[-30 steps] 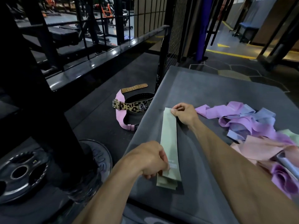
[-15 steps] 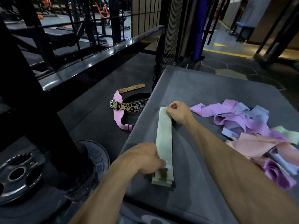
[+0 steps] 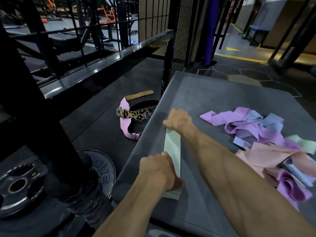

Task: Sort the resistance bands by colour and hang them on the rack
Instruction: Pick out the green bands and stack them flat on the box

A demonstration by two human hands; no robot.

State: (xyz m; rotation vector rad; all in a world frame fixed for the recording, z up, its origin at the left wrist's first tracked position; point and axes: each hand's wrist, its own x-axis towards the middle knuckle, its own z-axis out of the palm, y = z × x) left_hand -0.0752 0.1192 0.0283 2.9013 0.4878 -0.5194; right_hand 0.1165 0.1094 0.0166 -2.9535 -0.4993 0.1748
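Note:
A stack of pale green resistance bands [image 3: 173, 151] lies lengthwise on the grey padded platform [image 3: 213, 93]. My left hand [image 3: 159, 170] grips the near end of the stack, fingers curled over its edge. My right hand [image 3: 178, 121] holds the far end, fingers curled down on it. A jumbled heap of purple, blue, pink and green bands [image 3: 266, 137] lies on the platform's right side, apart from both hands. The black rack [image 3: 106, 53] stands to the left.
On the floor left of the platform lie a leopard-print lifting belt [image 3: 136, 113] with a pink belt and a tan strap. Black weight plates [image 3: 18, 185] sit at the lower left beside a thick black post. A wire mesh panel [image 3: 179, 40] rises behind the platform.
Both hands have closed more tightly over the ends of the green stack, and the right hand now covers its far end. The view has drifted slightly.

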